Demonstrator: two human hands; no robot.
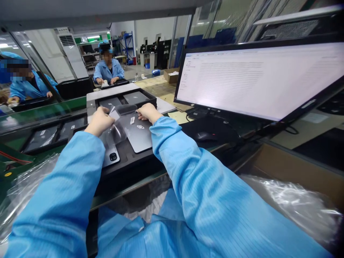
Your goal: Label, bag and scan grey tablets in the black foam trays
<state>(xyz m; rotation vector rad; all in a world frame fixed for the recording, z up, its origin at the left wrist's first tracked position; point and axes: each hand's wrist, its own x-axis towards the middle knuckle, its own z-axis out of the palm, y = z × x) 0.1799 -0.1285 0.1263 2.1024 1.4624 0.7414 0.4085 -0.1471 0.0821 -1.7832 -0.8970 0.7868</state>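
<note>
The person's left hand (100, 121) and right hand (148, 112) both reach over a black tray (129, 159) that sits on the near edge of the bench. Between them hangs a sheet of clear film (118, 123): it is thin, glossy and see-through, curls into a loose arch, and catches pale highlights along its bends. The left hand is closed around the film's left edge, fingers curled in a pinch. The right hand lies knuckles-up at the film's far right corner with its fingertips tucked under; whether it grips the film or only presses on it cannot be told.

Under the film lies a grey tablet (138, 134), back side up, matte, with a small pale logo at its middle and a little white label toward its far end. Just left of it, partly hidden by the left sleeve, a second tablet (111, 157) shows its dark camera block at the near corner.

Beyond the hands a farther tray (126, 98) holds two more grey slabs. To the right stands a large lit monitor (258, 77), with a black mouse (204, 136) near its base. Crumpled clear plastic bags (290, 200) lie near right. Two people in blue coats sit far left.
</note>
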